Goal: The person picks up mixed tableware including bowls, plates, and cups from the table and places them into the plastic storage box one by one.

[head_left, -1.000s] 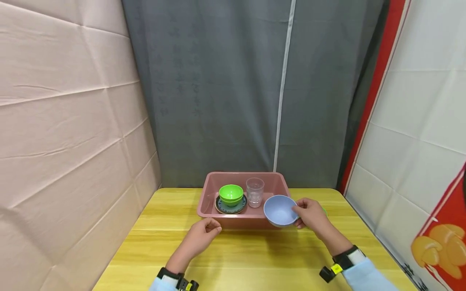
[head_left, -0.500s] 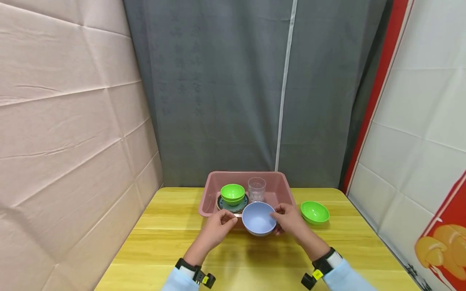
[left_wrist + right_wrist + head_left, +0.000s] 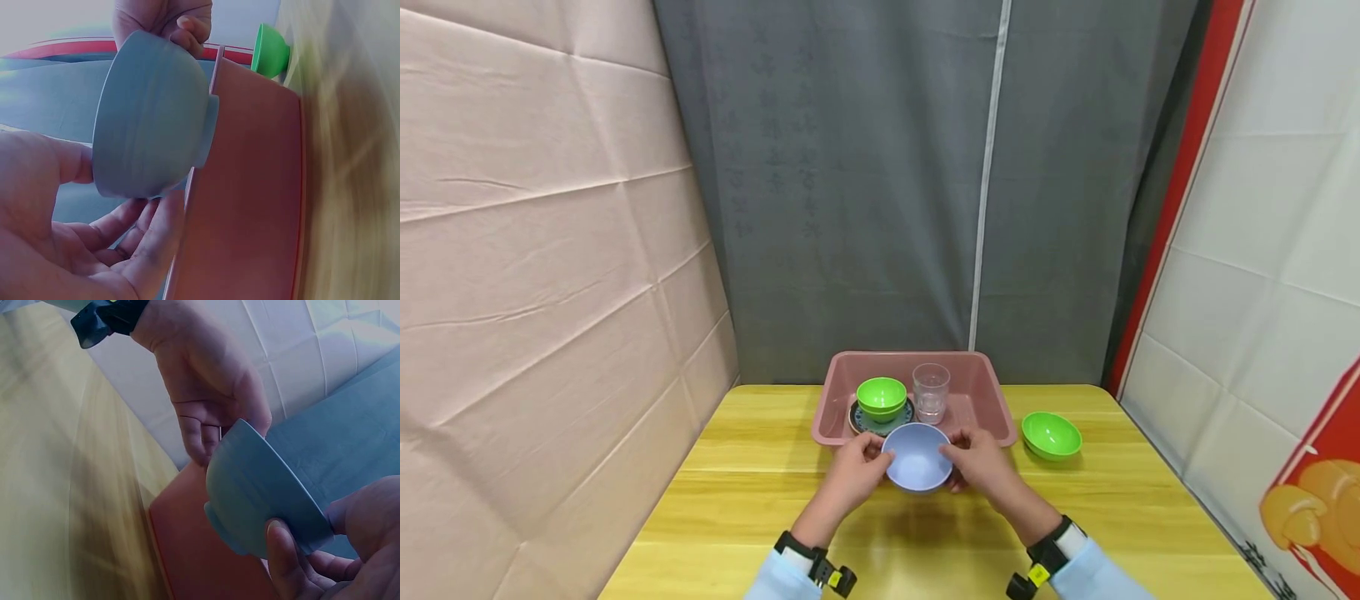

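A light-blue bowl is held up over the table, just in front of the pink basin. My left hand pinches its left side, the thumb at the rim and the fingers beneath, as the left wrist view shows. On the opposite side my right hand grips the rim between thumb and fingers. In the left wrist view the bowl is seen from the side, its foot toward the basin wall. The right wrist view shows the bowl tilted between both hands.
The pink basin stands at the table's back. Inside are stacked green bowls on a dark patterned plate, and a clear glass. Another green bowl sits right of the basin. A grey curtain hangs behind.
The right hand has carried the blue bowl leftward from beside the basin's right end. The left hand has moved right and now takes hold of the bowl's left side.
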Demonstrator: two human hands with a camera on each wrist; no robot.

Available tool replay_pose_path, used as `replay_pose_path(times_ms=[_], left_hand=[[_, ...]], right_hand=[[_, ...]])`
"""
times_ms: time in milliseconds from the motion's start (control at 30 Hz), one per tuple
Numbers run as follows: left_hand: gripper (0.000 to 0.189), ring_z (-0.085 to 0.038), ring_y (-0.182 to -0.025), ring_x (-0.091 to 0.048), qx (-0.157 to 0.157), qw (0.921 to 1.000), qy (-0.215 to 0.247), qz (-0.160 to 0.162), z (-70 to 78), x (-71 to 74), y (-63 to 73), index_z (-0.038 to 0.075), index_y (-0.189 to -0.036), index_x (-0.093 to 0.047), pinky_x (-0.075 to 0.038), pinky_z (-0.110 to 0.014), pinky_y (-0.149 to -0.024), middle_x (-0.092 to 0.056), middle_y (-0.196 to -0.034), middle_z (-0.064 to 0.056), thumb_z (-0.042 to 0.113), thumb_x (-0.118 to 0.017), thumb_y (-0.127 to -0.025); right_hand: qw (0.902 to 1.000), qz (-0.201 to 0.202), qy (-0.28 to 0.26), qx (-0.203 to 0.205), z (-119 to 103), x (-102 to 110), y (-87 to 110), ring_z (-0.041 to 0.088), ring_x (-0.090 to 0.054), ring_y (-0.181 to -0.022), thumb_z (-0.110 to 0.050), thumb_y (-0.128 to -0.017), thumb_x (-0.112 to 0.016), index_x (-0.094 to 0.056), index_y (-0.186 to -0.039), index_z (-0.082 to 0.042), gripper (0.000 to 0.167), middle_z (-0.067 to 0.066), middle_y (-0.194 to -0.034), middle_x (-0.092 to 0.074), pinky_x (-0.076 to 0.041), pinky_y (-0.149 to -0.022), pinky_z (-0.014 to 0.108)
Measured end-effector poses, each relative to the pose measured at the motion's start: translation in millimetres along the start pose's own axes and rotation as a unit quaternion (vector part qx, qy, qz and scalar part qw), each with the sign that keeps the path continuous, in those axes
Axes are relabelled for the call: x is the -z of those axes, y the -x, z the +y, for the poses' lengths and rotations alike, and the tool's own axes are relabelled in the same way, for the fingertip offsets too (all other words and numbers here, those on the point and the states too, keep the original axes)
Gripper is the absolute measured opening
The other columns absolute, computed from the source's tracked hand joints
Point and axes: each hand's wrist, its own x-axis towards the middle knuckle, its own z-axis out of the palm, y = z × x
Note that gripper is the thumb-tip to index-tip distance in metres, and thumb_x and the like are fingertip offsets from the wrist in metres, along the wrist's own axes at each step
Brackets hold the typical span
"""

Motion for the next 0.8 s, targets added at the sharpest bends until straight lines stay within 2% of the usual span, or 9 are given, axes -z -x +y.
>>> replay_pose_path(times_ms=[267,467,800], left_hand=[[0.021,-0.019,-0.081,-0.067,0.019,0.9993,0.025,0.018,-0.3,-4.2,-1.5,-0.004,-0.116,-0.072,-0.064,-0.032,-0.069,-0.067,-0.095,-0.010,0.011,-0.076,-0.102],[0.021,-0.021,-0.080,-0.073,0.031,0.9973,0.066,0.006,-1.8,-2.7,-2.7,-0.007,-0.118,-0.072,-0.068,-0.042,-0.072,-0.069,-0.097,-0.013,0.007,-0.073,-0.102],[0.023,-0.021,-0.075,-0.075,0.034,0.9965,0.076,-0.005,1.4,4.6,-1.9,-0.011,-0.118,-0.072,-0.068,-0.037,-0.067,-0.072,-0.097,-0.015,0.005,-0.070,-0.101]], right_hand=[[0.9999,-0.001,-0.010,0.001,2.6,-4.6,0.9,0.023,-0.064,-0.056,-0.012,-0.106,-0.073,-0.065,-0.116,0.004,0.020,0.015,-0.086,-0.065,-0.062,-0.053,0.038],[0.9999,-0.004,-0.013,-0.002,1.6,-5.6,3.4,0.022,-0.063,-0.056,-0.013,-0.106,-0.073,-0.065,-0.113,0.004,0.020,0.014,-0.083,-0.064,-0.061,-0.052,0.036],[0.9997,-0.009,-0.022,0.004,2.8,-8.1,7.5,0.026,-0.068,-0.063,-0.018,-0.107,-0.074,-0.066,-0.112,0.003,0.023,0.013,-0.086,-0.066,-0.061,-0.052,0.038]])
